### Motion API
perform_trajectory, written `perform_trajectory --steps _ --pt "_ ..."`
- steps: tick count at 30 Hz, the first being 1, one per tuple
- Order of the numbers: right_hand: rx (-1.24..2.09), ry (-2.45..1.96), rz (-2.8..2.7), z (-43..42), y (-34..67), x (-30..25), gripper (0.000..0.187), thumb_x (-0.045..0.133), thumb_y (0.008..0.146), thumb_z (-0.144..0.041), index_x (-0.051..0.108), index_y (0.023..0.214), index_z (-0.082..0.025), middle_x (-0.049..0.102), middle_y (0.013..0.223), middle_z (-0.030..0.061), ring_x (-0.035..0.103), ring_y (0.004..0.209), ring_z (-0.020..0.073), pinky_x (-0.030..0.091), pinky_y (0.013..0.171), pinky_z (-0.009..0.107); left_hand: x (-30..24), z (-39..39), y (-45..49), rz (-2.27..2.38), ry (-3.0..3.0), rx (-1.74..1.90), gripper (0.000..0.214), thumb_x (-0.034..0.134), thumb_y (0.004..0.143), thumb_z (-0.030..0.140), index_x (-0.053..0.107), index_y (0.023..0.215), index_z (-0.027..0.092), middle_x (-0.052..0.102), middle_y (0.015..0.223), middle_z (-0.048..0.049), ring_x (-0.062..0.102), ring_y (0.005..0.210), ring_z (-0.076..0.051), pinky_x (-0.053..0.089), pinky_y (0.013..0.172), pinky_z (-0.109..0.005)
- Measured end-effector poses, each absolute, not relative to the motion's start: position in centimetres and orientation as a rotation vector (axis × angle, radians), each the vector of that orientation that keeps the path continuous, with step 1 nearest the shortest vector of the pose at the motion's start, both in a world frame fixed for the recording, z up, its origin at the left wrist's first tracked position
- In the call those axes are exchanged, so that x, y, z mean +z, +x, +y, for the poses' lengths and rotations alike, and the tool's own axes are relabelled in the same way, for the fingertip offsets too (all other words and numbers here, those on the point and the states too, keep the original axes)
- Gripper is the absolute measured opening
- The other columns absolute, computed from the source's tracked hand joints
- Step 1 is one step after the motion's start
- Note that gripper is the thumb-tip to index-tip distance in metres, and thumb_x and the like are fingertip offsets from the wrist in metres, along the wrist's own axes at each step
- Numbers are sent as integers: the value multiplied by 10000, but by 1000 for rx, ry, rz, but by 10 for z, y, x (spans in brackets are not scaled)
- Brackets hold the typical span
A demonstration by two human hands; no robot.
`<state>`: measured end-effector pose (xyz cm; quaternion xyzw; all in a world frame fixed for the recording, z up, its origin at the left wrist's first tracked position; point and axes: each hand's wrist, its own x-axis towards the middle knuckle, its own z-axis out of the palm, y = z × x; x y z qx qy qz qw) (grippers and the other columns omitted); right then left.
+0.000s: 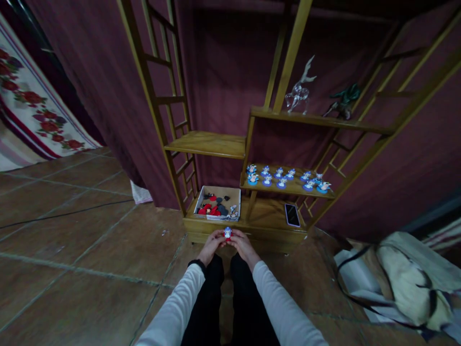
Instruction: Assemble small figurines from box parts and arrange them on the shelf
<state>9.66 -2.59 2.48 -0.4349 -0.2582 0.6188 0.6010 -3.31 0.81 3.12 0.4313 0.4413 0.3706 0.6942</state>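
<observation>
Between my two hands, in front of the cabinet's lower edge, is a small blue-and-white figurine (227,232) with red at its base. My left hand (213,244) grips it from the left and my right hand (242,243) from the right, fingers closed around its sides. Just beyond them, an open cardboard box (217,203) holds red, black and grey pieces and small figures. On the shelf up to the right stand several similar small figurines (282,182) in two rows, on blue and purple round bases.
A phone (292,215) lies on the cabinet's lower board. Higher up, a clear glass deer (298,96) and a dark green ornament (344,102) share a shelf (317,120). Bags (406,274) lie on the floor at right. A black cable (68,212) crosses the tiles at left.
</observation>
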Motion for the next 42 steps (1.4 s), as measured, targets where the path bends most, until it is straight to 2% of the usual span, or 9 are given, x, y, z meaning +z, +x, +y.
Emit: perform_trajectory --steps 6,13,21,27,33,42 --pt "1391 -1060 -606 -22 98 25 375 719 489 -263 594 828 -165 608 768 19 591 673 146 473 674 329 27 17 -32 976 961 739 478 759 500 318 574 914 165 623 664 8 552 515 -78 396 518 -193" --pt "1362 -1071 -705 -19 100 26 388 734 503 -359 556 798 -180 579 786 6 588 726 165 479 670 349 29 20 -26 1008 1003 688 521 771 450 349 566 896 174 620 646 17 538 494 -80 374 492 -191" --pt "1354 -1140 -844 -16 108 17 459 724 496 -483 532 781 -179 569 788 -8 579 712 156 488 662 352 31 20 -18 1047 1090 698 456 753 431 384 576 785 159 593 583 25 465 419 -71 322 445 -197" --pt "1319 -1168 -823 -14 109 13 506 720 475 -523 536 787 -169 563 781 -7 585 694 151 504 634 337 41 14 -18 1030 1081 675 461 746 464 373 603 857 180 636 690 -9 574 559 -121 413 543 -225" --pt "1264 -1229 -918 -13 111 14 424 690 552 -495 564 810 -183 583 787 -4 588 714 163 486 621 307 41 18 -21 1011 988 661 441 741 501 398 616 864 181 655 743 -27 603 599 -137 454 600 -252" --pt "1219 -1257 -1003 -11 118 6 311 700 565 -372 599 782 -172 604 733 -7 553 659 146 438 614 278 46 20 -20 1053 1026 620 470 778 396 435 659 764 169 665 725 -46 615 598 -163 475 621 -281"
